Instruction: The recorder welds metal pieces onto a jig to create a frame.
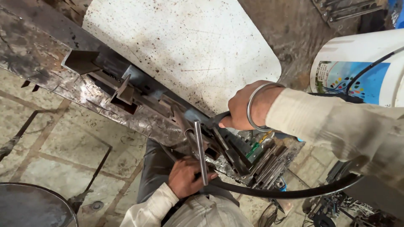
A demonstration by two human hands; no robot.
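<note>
While the right hand (240,107) curls tight around a dark handle (215,120) at the desk's near edge, its fingers are wrapped fully round, with no gap showing in the grip. A metal bangle (257,107) sits on that wrist, above a pale sleeve (332,126). From the handle a thick black cable (290,194) loops down and off to the right. The left hand (185,176) is lower, its fingers closed on the bottom end of a plain steel rod (200,151); the rod stands nearly upright, its top just beside the handle. Both hands work against the scorched metal desk (38,59), where short angle pieces (122,90) rest along the edge. A bundle of flat steel strips (269,164) lies under the right wrist. Behind the desk lies a speckled white board (189,46), and a white bucket (362,67) stands to the right. Paved floor (71,138) shows below.
</note>
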